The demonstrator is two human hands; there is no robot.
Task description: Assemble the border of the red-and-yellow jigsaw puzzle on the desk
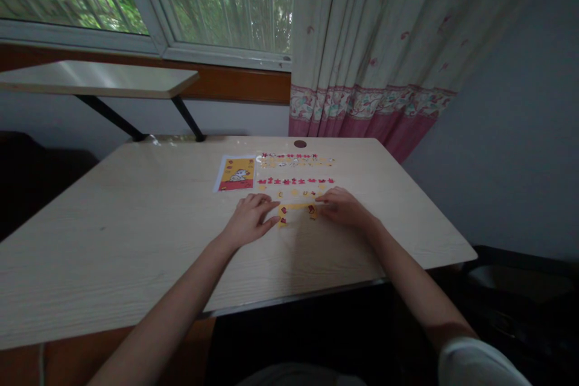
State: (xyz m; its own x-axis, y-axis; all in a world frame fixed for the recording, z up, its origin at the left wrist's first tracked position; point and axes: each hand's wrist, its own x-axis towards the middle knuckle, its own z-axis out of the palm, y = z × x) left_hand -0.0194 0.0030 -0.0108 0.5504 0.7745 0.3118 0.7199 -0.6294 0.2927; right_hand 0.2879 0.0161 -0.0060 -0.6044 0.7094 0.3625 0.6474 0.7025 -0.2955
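Observation:
Yellow jigsaw pieces (296, 205) lie joined in a strip on the desk, with short columns running down at both ends. Dark red shapes are printed on these columns. At the left column, my left hand (252, 217) has its thumb and index finger apart, their tips at the pieces' edge. My right hand (342, 207) rests at the right column, fingers stretched out toward it; some of its fingers are hidden. Just beyond are loose yellow pieces (295, 192) and a row of red jigsaw pieces (286, 181). A picture sheet (236, 174) shows a white animal on yellow and red.
Farther back on the desk (158, 241) lie more rows of small mixed pieces (296, 163). A dark round disc (300, 144) sits near the back edge. A raised shelf (99, 78) stands at the back left, and a curtain (371, 60) hangs behind the desk.

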